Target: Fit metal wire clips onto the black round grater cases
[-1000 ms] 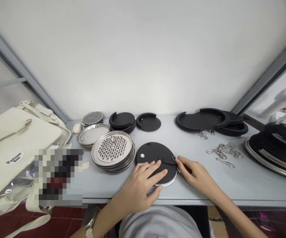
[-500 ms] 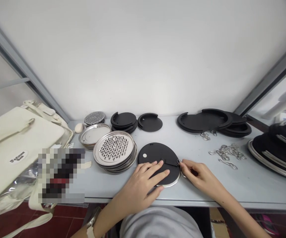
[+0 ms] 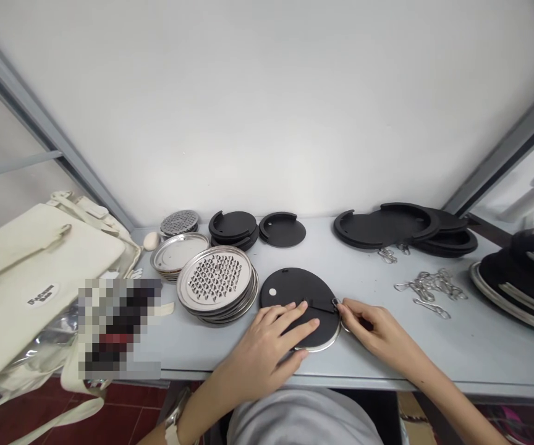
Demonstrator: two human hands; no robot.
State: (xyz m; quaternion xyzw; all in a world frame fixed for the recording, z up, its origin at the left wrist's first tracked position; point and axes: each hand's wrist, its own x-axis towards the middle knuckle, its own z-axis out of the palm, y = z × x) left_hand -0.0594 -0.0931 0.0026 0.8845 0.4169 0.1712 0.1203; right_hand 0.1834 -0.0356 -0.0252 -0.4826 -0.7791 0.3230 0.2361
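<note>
A flat round black disc (image 3: 290,284) with a white dot and a silver rim along its near edge lies at the front of the grey table. My left hand (image 3: 271,343) rests on it, fingers spread and lying flat. At the disc's right edge, my right hand (image 3: 371,324) pinches a small metal wire clip (image 3: 336,302); the clip's far side is hidden by my fingertips. A thin dark slot or strip runs from my left fingertips to that clip. More wire clips (image 3: 434,287) lie in a loose pile to the right.
Stacked round metal grater plates (image 3: 218,281) stand just left of my left hand, with plain metal discs (image 3: 180,250) behind. Black holders (image 3: 234,225) sit along the wall. A cream bag (image 3: 39,266) is at far left, larger black discs (image 3: 521,290) at far right.
The whole view has shifted slightly, moving things a little to the right in the picture. Both hands keep the same hold on the disc and clip.
</note>
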